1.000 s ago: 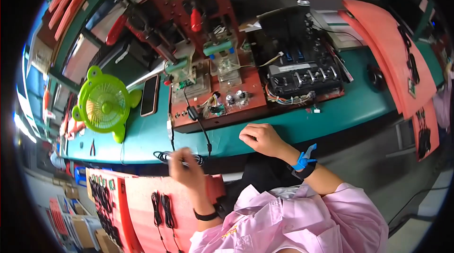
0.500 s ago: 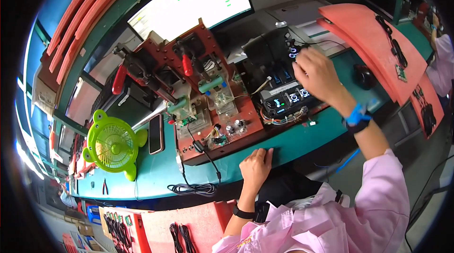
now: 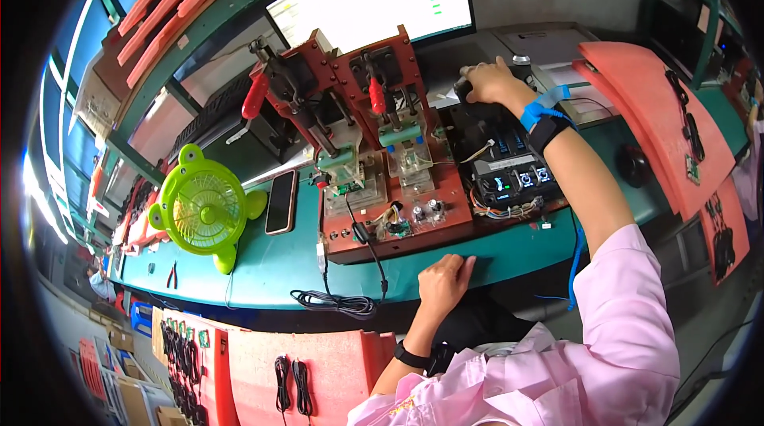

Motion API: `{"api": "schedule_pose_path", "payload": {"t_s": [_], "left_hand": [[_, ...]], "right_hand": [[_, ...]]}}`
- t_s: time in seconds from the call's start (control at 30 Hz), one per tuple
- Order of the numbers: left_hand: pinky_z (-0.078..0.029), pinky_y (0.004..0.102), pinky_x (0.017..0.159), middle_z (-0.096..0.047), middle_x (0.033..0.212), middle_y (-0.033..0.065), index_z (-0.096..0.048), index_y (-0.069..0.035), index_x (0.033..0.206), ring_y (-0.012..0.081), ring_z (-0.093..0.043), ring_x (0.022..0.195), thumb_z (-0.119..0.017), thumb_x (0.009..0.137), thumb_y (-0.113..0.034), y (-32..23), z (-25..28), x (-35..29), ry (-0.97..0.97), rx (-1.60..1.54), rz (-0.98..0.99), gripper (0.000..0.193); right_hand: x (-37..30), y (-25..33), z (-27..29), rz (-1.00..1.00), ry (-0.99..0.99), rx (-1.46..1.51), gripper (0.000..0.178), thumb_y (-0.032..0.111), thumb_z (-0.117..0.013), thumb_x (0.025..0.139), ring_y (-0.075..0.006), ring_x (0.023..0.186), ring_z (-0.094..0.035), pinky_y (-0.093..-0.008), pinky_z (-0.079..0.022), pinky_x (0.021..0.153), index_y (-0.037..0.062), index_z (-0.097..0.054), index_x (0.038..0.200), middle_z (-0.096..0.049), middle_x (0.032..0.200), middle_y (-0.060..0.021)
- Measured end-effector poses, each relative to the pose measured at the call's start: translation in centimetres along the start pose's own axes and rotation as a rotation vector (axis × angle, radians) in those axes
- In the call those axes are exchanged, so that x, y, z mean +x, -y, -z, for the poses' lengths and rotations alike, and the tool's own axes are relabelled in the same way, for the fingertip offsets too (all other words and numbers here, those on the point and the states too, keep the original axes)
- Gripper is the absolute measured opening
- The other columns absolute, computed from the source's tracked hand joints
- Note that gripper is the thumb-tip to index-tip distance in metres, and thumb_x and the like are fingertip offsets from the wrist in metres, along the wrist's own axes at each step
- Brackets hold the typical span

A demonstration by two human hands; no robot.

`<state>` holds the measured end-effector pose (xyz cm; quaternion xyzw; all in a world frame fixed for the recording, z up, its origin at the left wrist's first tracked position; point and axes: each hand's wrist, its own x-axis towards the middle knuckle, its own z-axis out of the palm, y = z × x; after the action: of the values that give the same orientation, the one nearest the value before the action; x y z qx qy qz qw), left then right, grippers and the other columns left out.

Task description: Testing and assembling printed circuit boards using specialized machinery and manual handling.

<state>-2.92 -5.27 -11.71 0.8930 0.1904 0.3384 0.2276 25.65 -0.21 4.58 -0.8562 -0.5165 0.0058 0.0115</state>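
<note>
The right hand (image 3: 492, 82) is bent over the raised rear part of the black control unit (image 3: 513, 181); whether it is grasped cannot be told. The unit is set back from the front edge of the desk (image 3: 267, 267), between the red fixture (image 3: 455, 193) and the black mouse (image 3: 633, 165). At that edge the left hand (image 3: 444, 287) is loosely curled, its palm hidden. Farther left, a black cable (image 3: 338, 304) is coiled.
</note>
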Motion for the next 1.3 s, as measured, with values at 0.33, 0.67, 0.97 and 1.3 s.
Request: {"api": "schedule_pose_path", "payload": {"t_s": [0.33,0.67,0.97,1.3], "left_hand": [[-0.039,0.0388,0.084,-0.057,0.096,0.0147,-0.054,0.000,0.099,0.0310,-0.053,0.093,-0.061,0.068,0.004,0.6,18.8,1.9,-0.546,0.348,-0.130,0.032],[-0.043,0.0250,0.054,-0.055,0.060,0.0094,-0.053,0.003,0.071,0.0157,-0.053,0.053,-0.045,0.089,-0.017,1.0,21.8,22.4,-0.698,-0.413,-0.397,0.028],[-0.041,0.0302,0.053,-0.043,0.054,0.0064,-0.047,0.000,0.067,0.0184,-0.046,0.050,-0.043,0.091,-0.027,0.1,26.2,24.7,-0.543,-0.625,-0.261,0.036],[-0.045,0.0282,0.058,-0.048,0.054,0.0082,-0.044,0.000,0.071,0.0189,-0.056,0.057,-0.036,0.093,-0.029,-0.2,21.8,22.6,-0.769,-0.505,-0.464,0.037]], "right_hand": [[-20.7,4.2,-5.0,0.564,0.055,0.073,0.022,0.030,-0.053,0.078,-0.0274,0.065,-0.058,-0.0385,-0.046,0.057,0.0085,-0.055,0.074,-0.057,0.072,-0.0076],[-20.0,10.5,-17.2,0.452,-0.273,0.592,0.019,0.025,-0.054,0.079,-0.0293,0.058,-0.056,-0.0399,-0.042,0.050,0.0087,-0.050,0.072,-0.056,0.069,-0.0059],[-20.1,10.2,-17.6,0.477,-0.366,0.634,0.017,0.024,-0.054,0.080,-0.0266,0.055,-0.055,-0.0368,-0.042,0.047,0.0100,-0.049,0.071,-0.051,0.064,-0.0042],[-20.0,10.0,-17.5,0.481,-0.374,0.665,0.018,0.024,-0.054,0.080,-0.0270,0.055,-0.055,-0.0378,-0.042,0.048,0.0093,-0.049,0.071,-0.052,0.065,-0.0047]]}}
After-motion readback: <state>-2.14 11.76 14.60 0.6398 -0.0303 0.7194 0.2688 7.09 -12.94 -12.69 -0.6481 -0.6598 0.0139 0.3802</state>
